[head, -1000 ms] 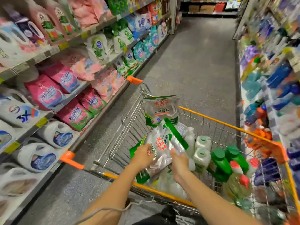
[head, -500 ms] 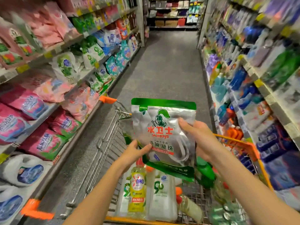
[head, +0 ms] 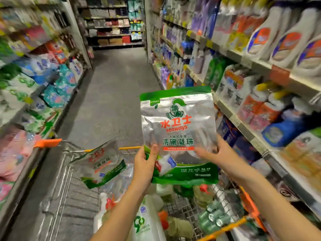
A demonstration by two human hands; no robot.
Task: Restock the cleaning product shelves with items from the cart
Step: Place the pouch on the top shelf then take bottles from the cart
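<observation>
The left hand [head: 145, 165] is gripping the pouch [head: 178, 129] at its lower left corner, thumb on the front, while the right hand [head: 221, 154] is pinching its right edge, both holding it upright above the cart [head: 224, 228], with the shelves [head: 243, 126] standing just right of them.

The dishwasher pod pouch [head: 178, 129] is shining as glossy silver foil; the cart [head: 59, 188] is gleaming, seemingly bare metal wire.

Bare left hand [head: 145, 164], right hand [head: 219, 154]
</observation>
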